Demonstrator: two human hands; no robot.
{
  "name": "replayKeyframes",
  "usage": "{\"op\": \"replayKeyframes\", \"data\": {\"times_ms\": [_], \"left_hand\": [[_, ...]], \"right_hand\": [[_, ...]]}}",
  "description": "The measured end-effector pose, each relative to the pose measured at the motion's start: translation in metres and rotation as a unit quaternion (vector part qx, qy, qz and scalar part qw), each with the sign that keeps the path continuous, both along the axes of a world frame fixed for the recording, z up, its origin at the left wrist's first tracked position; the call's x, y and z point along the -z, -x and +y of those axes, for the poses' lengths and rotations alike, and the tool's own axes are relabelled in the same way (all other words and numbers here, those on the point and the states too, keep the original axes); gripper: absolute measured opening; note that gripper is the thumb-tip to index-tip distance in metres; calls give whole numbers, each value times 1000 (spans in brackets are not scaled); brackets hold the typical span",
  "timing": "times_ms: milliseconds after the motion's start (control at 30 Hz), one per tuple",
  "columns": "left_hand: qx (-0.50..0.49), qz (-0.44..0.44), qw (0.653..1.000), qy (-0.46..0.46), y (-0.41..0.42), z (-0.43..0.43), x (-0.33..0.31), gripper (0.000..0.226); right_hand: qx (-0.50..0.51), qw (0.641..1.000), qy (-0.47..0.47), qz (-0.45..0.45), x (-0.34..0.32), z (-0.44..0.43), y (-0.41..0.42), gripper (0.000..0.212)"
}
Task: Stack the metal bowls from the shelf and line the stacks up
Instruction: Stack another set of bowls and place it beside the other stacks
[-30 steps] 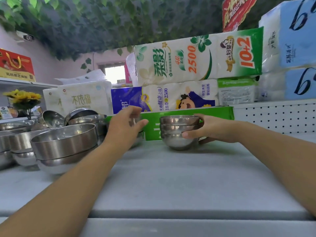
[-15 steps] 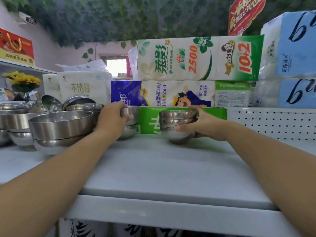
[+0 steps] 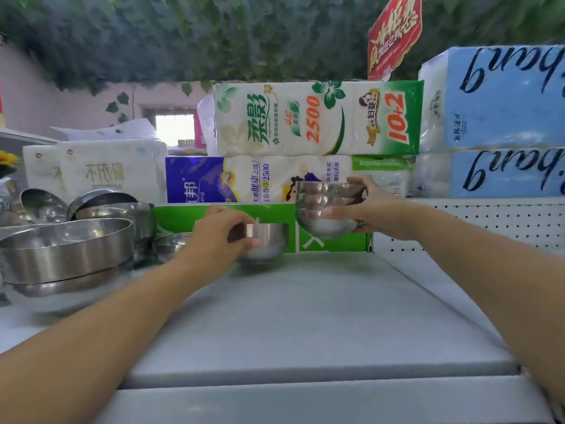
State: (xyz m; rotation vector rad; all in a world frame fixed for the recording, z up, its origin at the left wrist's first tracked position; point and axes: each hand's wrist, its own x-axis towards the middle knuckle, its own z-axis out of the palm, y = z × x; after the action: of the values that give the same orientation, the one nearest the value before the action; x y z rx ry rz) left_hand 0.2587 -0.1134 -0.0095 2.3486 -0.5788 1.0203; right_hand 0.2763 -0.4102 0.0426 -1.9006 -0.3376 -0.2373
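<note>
Here the right hand point(image 3: 371, 209) wraps its fingers around a stack of 3 bowls point(image 3: 328, 209), raised off the shelf point(image 3: 305, 316), while the left hand point(image 3: 214, 240) grips a single bowl point(image 3: 269, 241), blurred, probably to nest them.

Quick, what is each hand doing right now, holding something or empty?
Left hand: closed around a single small metal bowl at shelf level.
Right hand: holding a stack of small bowls, lifted off the shelf.

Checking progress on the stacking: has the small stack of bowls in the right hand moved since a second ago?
Yes. The bowl stack has risen off the shelf, now overlapping the green box's top edge.
</note>
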Motion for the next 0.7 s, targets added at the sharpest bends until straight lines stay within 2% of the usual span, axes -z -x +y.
{"op": "replayKeyframes", "data": {"times_ms": [200, 333, 500, 600, 700], "left_hand": [[11, 27, 999, -27, -9, 0, 6, 28], [11, 36, 999, -20, -9, 2, 3, 27], [-105, 57, 992, 43, -3, 21, -6, 51], [-187, 130, 974, 15, -3, 36, -7, 37], [-224, 175, 958, -16, -3, 43, -5, 42]], "right_hand": [[-11, 999, 28, 20, -8, 12, 2, 111], [-25, 1000, 3, 17, -13, 14, 12, 94], [-60, 997, 9, 38, 14, 9, 27, 108], [-92, 994, 6, 56, 31, 7, 33, 101], [-109, 992, 1, 62, 41, 8, 35, 96]]}}
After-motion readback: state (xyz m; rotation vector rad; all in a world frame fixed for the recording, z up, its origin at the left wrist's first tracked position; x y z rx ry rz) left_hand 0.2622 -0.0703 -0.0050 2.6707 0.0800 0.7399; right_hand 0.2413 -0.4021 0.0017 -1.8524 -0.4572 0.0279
